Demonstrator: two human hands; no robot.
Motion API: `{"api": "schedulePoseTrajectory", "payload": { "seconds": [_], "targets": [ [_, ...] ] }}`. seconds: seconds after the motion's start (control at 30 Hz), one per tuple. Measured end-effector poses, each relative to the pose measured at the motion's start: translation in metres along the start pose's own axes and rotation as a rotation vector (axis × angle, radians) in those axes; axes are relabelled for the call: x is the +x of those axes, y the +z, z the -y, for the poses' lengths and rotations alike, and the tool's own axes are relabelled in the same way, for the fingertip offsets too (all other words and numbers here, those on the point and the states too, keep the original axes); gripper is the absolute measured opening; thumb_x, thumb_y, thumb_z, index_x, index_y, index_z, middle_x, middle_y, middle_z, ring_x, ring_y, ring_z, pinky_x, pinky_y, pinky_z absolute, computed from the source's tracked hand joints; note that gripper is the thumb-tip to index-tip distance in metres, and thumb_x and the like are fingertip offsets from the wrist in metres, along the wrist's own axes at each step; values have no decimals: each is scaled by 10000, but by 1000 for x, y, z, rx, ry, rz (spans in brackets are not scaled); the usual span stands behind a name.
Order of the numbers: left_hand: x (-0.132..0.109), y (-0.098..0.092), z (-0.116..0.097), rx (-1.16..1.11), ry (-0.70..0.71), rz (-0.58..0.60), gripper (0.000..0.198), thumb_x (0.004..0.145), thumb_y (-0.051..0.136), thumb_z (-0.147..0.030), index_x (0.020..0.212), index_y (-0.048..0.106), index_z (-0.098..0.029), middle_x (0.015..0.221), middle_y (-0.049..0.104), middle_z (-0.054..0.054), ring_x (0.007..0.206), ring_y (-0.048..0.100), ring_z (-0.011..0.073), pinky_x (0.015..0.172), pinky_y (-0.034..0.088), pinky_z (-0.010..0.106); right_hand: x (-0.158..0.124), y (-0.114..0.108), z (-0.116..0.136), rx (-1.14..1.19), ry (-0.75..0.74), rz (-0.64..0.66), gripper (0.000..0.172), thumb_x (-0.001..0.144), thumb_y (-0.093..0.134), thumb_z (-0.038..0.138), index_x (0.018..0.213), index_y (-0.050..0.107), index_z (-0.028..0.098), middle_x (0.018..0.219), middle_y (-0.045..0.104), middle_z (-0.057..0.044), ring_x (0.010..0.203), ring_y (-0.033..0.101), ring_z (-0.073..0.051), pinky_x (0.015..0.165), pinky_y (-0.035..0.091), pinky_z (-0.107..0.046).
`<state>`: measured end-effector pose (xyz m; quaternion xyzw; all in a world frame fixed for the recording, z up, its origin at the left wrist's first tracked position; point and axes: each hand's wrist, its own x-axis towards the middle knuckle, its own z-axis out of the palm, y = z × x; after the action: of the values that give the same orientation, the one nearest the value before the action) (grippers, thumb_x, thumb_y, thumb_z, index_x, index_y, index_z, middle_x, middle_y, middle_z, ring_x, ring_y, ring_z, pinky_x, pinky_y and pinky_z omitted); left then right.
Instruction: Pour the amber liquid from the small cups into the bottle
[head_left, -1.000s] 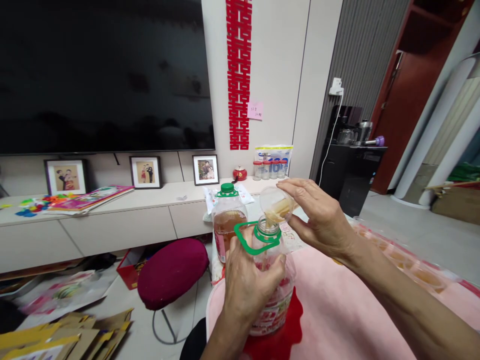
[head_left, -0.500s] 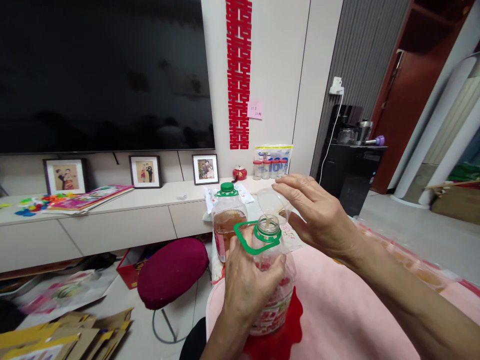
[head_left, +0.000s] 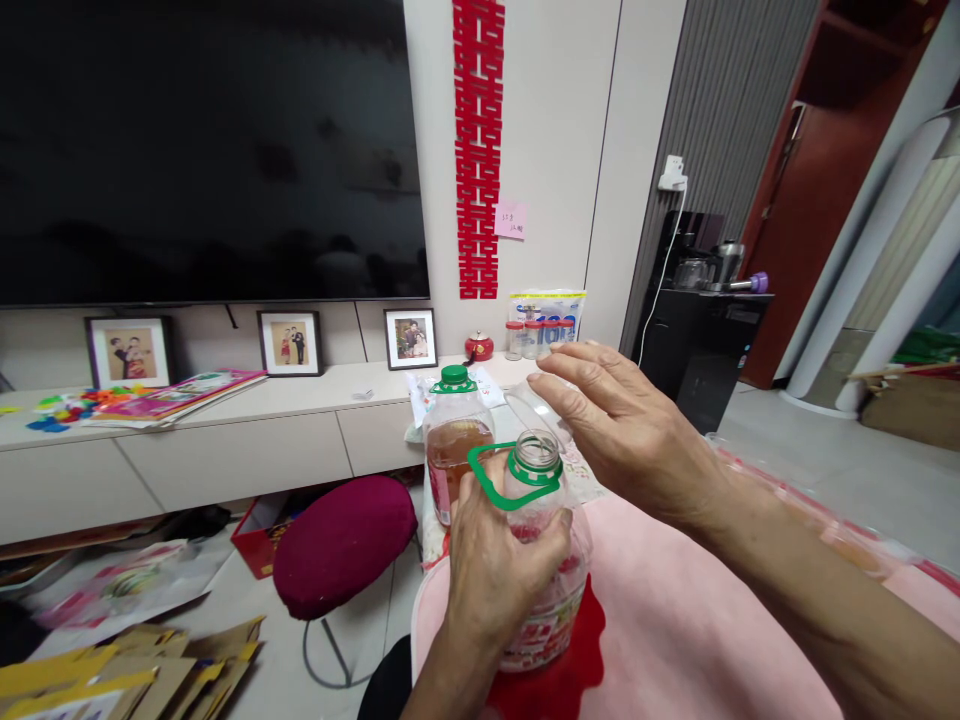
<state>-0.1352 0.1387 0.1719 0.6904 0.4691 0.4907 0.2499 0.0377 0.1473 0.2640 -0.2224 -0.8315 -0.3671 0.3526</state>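
My left hand (head_left: 499, 570) is wrapped round the upper part of a clear plastic bottle (head_left: 547, 630) with an uncapped neck and a green ring handle (head_left: 491, 492). The bottle stands on a red mat (head_left: 581, 670). Over its mouth my right hand (head_left: 615, 420) holds a clear cup (head_left: 536, 415), tilted, its rim near the neck; the fingers partly hide it. Behind stands a second bottle (head_left: 457, 440) of amber liquid with a green cap.
A pink cloth (head_left: 675, 610) covers the table. Clear containers of amber contents (head_left: 847, 540) line the right. A maroon stool (head_left: 345, 545) stands left, beyond it cardboard pieces (head_left: 165, 670). Small red-lidded jars (head_left: 532, 340) stand at the back.
My right hand has moved slightly left and tipped the cup further over the bottle's mouth. My left hand and the bottle have stayed in place.
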Motion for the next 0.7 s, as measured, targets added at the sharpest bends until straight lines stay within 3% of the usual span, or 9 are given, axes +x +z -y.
{"api": "schedulePoseTrajectory", "payload": {
  "seconds": [0.2,0.4,0.47,0.6,0.7],
  "targets": [
    [0,0,-1,0,-1,-3,501,725,661,-371,1205,686,-229,1266,676,99,1307,578,348,1147,445,564,2,1,2,10,-5,14,228,1117,486,-30,1285,637,-58,1362,565,-245,1313,538,-391,1132,476,-636],
    [1,-1,4,11,31,24,474,768,647,-391,1219,677,-249,1274,687,74,1258,599,307,1107,462,538,-4,4,-3,126,90,-37,310,1078,432,31,1316,618,-42,1340,584,-202,1292,551,-332,1139,462,-504],
    [1,-2,6,26,45,22,496,784,642,-411,1257,655,-261,1289,692,66,1277,597,304,1099,469,533,-13,7,-8,260,232,-69,334,1040,565,139,1343,615,7,1331,601,-165,1277,552,-312,1127,443,-480],
    [3,-4,9,40,16,3,570,765,640,-482,1281,625,-241,1284,707,87,1220,648,312,1059,508,519,-49,25,-22,589,780,-149,513,837,798,363,1291,682,154,1255,646,-72,1168,592,-276,1030,458,-449],
    [3,-6,12,86,-55,28,673,765,660,-575,1334,575,-225,1344,682,119,1209,665,320,1049,519,507,-88,54,-29,684,1032,-127,617,808,774,424,1326,649,112,1222,655,-106,1119,635,-272,951,520,-425]
  ]
}}
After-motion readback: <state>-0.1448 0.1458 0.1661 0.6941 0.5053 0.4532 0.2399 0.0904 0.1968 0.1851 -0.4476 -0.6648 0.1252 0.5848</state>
